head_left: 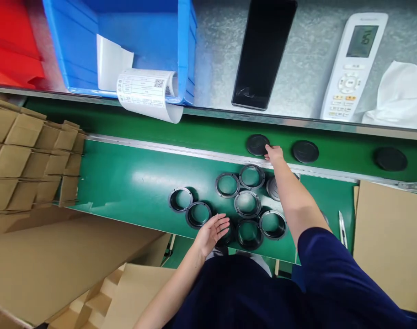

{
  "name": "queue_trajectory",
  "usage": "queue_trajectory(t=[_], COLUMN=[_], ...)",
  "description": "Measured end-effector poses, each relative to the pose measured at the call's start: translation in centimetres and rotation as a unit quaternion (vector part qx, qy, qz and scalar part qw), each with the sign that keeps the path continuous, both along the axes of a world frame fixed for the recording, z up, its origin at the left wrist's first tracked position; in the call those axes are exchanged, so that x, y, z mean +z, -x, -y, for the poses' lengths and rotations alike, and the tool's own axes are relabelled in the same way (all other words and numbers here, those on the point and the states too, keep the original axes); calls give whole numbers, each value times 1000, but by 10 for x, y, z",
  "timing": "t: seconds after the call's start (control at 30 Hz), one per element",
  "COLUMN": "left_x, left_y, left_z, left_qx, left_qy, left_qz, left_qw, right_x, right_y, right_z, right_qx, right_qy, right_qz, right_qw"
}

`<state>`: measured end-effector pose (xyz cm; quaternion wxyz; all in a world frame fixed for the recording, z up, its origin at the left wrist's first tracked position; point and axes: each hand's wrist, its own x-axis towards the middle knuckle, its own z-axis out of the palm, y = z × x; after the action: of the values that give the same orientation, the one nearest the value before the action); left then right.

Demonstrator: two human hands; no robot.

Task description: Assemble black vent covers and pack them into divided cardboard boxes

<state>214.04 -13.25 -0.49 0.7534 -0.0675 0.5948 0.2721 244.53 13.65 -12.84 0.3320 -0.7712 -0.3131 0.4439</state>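
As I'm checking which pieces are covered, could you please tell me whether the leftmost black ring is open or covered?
Open: the green tabletop shows through the leftmost black ring, with nothing across it.

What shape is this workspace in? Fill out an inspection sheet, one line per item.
Surface: green worktop, glossy, with a pale metal strip along it.
Work pieces: black rings grouped mid-worktop; three dark discs in a row beyond the strip.
Clutter: cutter knife at right; black phone, white remote and blue bin on the shelf above.
Hands: right hand at the leftmost disc's edge, grip unclear; left hand open by the rings.
Cables: nothing seen.
Surroundings: cardboard right, more left.
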Motion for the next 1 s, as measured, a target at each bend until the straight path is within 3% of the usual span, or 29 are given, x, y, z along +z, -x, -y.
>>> queue_trajectory(t=[0.07,0.17,0.3,0.43,0.53,0.6,0.7,0.83,1.0], left_x=[-2,-4,0,13,27,38,53,67,72], left_y=[0,-7,-32,-66,-91,-106,-125,-148,-169], left_z=[-9,-28,-60,-75,-64,-51,-29,-5,14], left_qx=[2,-1,50,104,95,71,26,-23,-65], left_qy=[-24,-68,-146,-191,-205,-189,-160,-138,-128], left_qz=[-10,-17,54,193,223,222,218,216,211], left_qw=[1000,998,987,957,948,954,963,966,967], right_x=[4,25,73,117,138,148,161,163,155], right_y=[13,34,56,64,54,37,4,-27,-41], right_z=[-18,9,116,229,277,291,300,312,327], right_qx=[-34,-86,-28,61,100,96,158,277,291], right_qy=[55,54,-28,-1,-10,-105,-241,-263,-273], right_qz=[-57,-197,-353,-392,-283,-104,125,181,149], right_qw=[996,975,935,918,954,984,950,906,905])
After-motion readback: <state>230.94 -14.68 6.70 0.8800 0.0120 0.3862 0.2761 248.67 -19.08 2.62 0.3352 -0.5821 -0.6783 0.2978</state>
